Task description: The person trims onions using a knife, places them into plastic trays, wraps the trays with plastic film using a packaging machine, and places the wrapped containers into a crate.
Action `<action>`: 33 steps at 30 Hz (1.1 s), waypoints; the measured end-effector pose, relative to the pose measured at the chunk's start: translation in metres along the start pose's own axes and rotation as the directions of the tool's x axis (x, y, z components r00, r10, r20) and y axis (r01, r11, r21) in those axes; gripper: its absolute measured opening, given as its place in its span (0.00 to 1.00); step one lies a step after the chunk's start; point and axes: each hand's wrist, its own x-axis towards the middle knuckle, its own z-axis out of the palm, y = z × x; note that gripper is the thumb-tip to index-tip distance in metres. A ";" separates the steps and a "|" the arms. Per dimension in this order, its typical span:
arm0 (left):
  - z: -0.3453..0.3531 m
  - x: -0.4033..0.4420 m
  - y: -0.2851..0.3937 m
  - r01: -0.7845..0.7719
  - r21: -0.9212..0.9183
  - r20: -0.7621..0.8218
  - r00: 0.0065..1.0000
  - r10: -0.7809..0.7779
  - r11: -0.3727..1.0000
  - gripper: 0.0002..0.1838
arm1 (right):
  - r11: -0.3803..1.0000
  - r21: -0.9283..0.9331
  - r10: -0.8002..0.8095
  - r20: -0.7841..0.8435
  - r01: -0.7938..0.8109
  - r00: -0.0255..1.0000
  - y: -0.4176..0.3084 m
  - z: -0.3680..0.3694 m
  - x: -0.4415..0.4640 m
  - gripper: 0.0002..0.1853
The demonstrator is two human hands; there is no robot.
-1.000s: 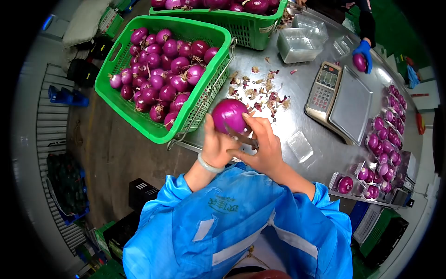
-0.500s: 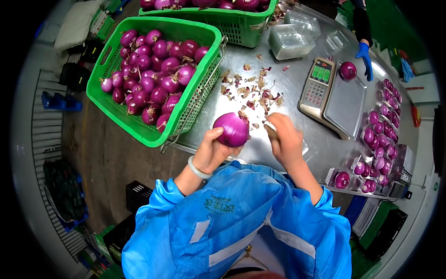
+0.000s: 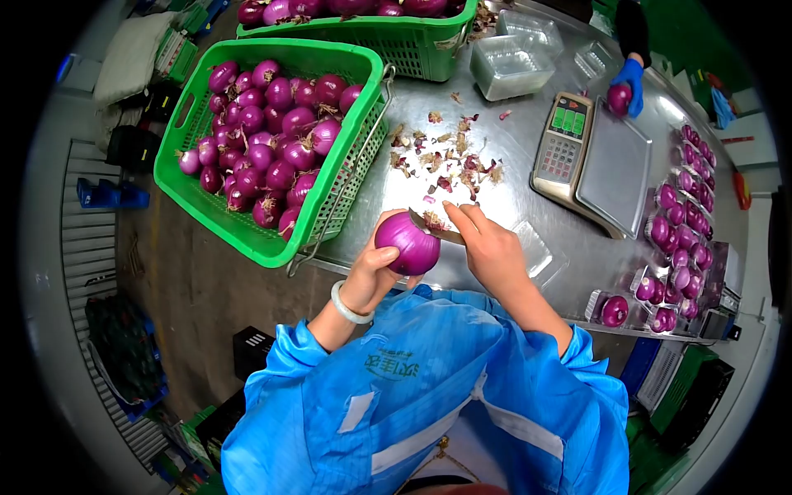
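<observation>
A large red onion [image 3: 402, 247] rests in my left hand [image 3: 365, 279], whose fingers wrap its left side and underside. My right hand [image 3: 495, 252] is closed on a small knife [image 3: 448, 236]. Its blade lies against the onion's dry root end, on the upper right side. Dry roots and skin bits [image 3: 436, 220] show beside the blade. The knife's handle is mostly covered by my fingers. Just beyond both hands, onion peelings [image 3: 445, 157] are scattered on the metal table [image 3: 516, 186].
A green basket [image 3: 375, 82] of red onions stands at left, another green basket [image 3: 421, 45] behind it. Clear plastic trays [image 3: 511, 70], a digital scale [image 3: 565, 144] and packed onions [image 3: 676, 231] are on the table. A co-worker's blue-gloved hand [image 3: 634, 78] grasps an onion [image 3: 618, 100].
My right hand has brought the knife up against the onion's root end; the onion has turned slightly in my left hand. The co-worker's gloved hand has taken hold of the onion by the scale.
</observation>
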 end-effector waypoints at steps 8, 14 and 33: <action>-0.008 -0.008 0.010 -0.412 0.403 -0.041 0.884 0.466 0.817 0.49 | 0.965 0.003 0.258 0.195 -0.264 0.946 0.040 0.027 -0.032 0.31; -0.017 0.010 0.010 -0.564 0.723 0.173 0.706 0.687 0.398 0.48 | 0.992 0.058 -0.101 -0.117 0.109 0.988 -0.009 -0.014 0.003 0.33; -0.008 0.010 0.003 -0.671 0.735 0.398 0.548 0.736 0.102 0.48 | 0.846 0.476 0.189 0.151 -0.240 0.970 0.041 0.011 -0.026 0.30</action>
